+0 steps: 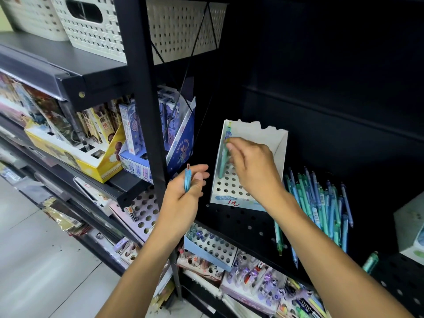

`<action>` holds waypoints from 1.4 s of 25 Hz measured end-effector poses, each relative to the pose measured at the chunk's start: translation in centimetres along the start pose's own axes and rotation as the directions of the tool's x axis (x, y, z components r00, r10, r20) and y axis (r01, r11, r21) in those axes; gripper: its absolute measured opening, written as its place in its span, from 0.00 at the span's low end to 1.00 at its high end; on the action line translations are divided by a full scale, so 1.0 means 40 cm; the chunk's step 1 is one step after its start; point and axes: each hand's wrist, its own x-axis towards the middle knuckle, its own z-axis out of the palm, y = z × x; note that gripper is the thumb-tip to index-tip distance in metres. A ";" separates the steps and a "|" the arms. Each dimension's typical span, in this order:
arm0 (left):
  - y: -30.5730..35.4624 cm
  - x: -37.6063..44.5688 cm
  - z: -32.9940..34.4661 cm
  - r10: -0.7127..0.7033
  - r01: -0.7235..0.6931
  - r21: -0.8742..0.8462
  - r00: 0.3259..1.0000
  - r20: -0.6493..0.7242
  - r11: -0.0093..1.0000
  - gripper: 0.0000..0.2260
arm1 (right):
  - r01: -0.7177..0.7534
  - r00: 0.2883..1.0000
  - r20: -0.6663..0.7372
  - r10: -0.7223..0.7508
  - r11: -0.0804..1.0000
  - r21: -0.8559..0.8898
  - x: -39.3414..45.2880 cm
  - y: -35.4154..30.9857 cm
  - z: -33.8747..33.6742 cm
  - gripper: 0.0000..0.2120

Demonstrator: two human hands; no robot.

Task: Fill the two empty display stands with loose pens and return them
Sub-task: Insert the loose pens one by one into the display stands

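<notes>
The right hand (250,166) pinches a teal pen (223,161) upright, seating it in the white display stand (278,152); left of the stand, the left hand (188,191) grips a blue pen (187,180) ready; loose pens (321,203) lie right.

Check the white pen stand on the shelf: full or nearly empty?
Nearly empty. The white display stand shows rows of open holes; only one green pen stands at its left edge, under the right hand.

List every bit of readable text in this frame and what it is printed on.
"COLOR BLOCKING" and "1元": front strip of the white display stand.
"ENJOY THE": blue pen box, rest hidden.
Chinese characters on the yellow box's packs: too blurred.
Pen barcode labels: too small.
</notes>
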 end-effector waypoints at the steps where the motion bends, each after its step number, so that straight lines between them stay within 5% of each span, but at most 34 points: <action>1: 0.002 0.000 0.002 0.001 -0.001 -0.002 1.000 0.005 1.000 0.12 | -0.014 0.998 0.058 0.017 0.999 -0.051 0.016 -0.008 0.004 0.13; 3: 0.006 -0.001 0.008 0.012 -0.012 -0.011 1.000 0.018 1.000 0.11 | -0.064 0.998 -0.005 0.063 0.991 -0.116 0.031 -0.024 -0.004 0.12; 5: 0.011 0.003 0.009 0.042 -0.042 -0.010 0.998 0.036 0.999 0.12 | -0.071 0.987 -0.147 0.071 0.997 0.006 0.005 -0.043 -0.021 0.10; 8: 0.016 0.017 0.023 0.123 -0.130 0.039 0.981 0.150 0.991 0.17 | -0.026 0.997 0.078 -0.005 0.916 0.401 -0.058 -0.087 -0.033 0.06; 10: 0.021 0.022 0.038 0.123 -0.131 0.020 0.969 0.213 0.991 0.21 | -0.062 0.984 0.178 -0.026 0.878 0.475 -0.082 -0.099 -0.027 0.08; 13: 0.032 0.028 0.039 0.116 -0.126 0.019 0.953 0.281 0.992 0.28 | -0.191 0.977 0.182 0.109 0.825 0.532 -0.082 -0.110 -0.061 0.06; 16: 0.008 0.034 0.010 0.101 -0.146 0.172 0.963 0.250 0.974 0.37 | -0.234 0.954 -0.009 0.300 0.760 0.607 -0.065 -0.082 -0.118 0.08; 18: -0.036 0.036 0.004 0.054 -0.104 0.232 0.976 0.209 0.967 0.40 | -0.229 0.929 -0.105 0.354 0.776 0.588 -0.046 -0.052 -0.130 0.09; 21: -0.097 0.035 0.026 -0.005 -0.054 0.297 0.981 0.195 0.954 0.45 | -0.289 0.941 -0.025 0.337 0.841 0.458 -0.044 -0.038 -0.085 0.09; 28: -0.117 0.034 0.060 0.078 -0.125 0.356 0.986 0.144 0.926 0.39 | -0.067 0.997 -0.016 0.070 0.986 0.150 -0.018 -0.028 -0.049 0.10; 35: -0.126 0.030 0.060 0.129 -0.173 0.359 0.981 0.144 0.917 0.41 | -0.111 0.993 -0.022 0.118 0.971 0.211 -0.030 -0.024 -0.051 0.11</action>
